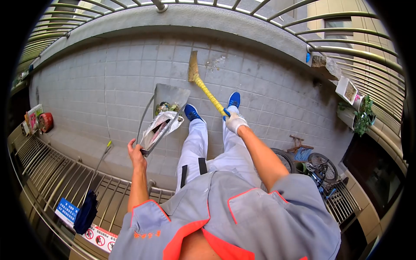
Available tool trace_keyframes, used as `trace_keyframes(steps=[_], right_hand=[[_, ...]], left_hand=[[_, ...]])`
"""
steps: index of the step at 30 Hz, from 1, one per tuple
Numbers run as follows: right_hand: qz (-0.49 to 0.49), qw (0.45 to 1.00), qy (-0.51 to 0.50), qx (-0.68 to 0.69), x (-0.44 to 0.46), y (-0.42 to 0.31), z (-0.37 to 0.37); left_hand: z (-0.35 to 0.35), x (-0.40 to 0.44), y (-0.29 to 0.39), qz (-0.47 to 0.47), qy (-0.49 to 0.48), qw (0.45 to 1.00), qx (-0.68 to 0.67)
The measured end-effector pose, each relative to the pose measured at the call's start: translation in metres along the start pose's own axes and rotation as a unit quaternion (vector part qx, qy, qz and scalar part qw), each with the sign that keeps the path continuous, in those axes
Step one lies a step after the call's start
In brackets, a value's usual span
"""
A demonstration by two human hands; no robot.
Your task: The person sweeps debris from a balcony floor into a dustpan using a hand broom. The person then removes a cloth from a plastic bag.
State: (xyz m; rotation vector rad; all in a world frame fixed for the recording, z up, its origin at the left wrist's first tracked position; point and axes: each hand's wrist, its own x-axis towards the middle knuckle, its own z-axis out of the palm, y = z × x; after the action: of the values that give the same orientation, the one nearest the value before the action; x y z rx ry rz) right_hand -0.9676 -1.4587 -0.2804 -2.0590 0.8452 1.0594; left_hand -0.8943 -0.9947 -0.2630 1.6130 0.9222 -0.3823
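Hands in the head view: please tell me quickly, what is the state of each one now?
Left hand: closed, holding the dustpan by its handle.
Right hand: gloved, closed around the broom handle.

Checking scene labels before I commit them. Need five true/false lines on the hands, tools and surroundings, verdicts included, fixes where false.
1. The left hand holds the dustpan by its handle. True.
2. Both hands are gloved. False: only the right hand wears a glove; the left is bare.
3. The broom has a yellow handle, gripped by the right hand. True.
4. The dustpan is completely empty. False: debris lies in it.
5. The shoes are red. False: they are blue.
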Motion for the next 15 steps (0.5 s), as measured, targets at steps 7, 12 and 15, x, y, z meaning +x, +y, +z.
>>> trace_keyframes(steps=[7, 12, 15], right_hand=[[0.044, 0.999, 0.001, -0.004, -0.016, 0.021, -0.033], [-0.049, 0.997, 0.028, -0.048, 0.009, -0.013, -0.066], [-0.055, 0.998, 0.029, -0.022, 0.078, -0.03, -0.082]], left_hand=[[0.044, -0.001, 0.023, 0.02, -0.073, 0.995, 0.063], [0.095, 0.01, 0.026, 0.045, -0.135, 0.986, 0.089], [0.124, 0.029, 0.02, 0.071, -0.177, 0.973, 0.129]])
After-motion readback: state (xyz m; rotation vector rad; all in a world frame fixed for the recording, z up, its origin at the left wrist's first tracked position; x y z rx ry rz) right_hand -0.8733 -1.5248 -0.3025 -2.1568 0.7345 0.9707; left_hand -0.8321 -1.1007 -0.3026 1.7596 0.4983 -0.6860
